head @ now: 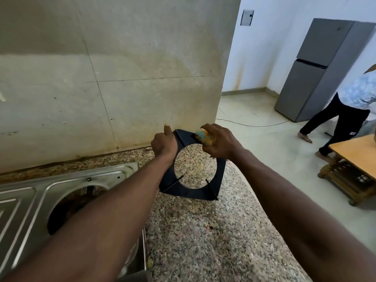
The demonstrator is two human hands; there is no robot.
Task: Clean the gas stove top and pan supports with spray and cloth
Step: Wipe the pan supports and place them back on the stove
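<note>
A black square pan support [195, 190] with a round opening is tilted up over the speckled granite counter [203, 231]. My left hand [163, 144] grips its left edge, thumb raised. My right hand [218, 140] holds a bunched yellow and blue cloth [204, 137] against the support's upper right corner. The steel stove top [40, 192] lies at the lower left with one burner opening uncovered. No spray bottle is in view.
A stained wall [112, 78] rises behind the counter. Past the counter's right edge is open floor with a grey fridge [317, 68], a wooden table [354, 159] and a person [345, 110] walking. A cable [252, 124] lies on the floor.
</note>
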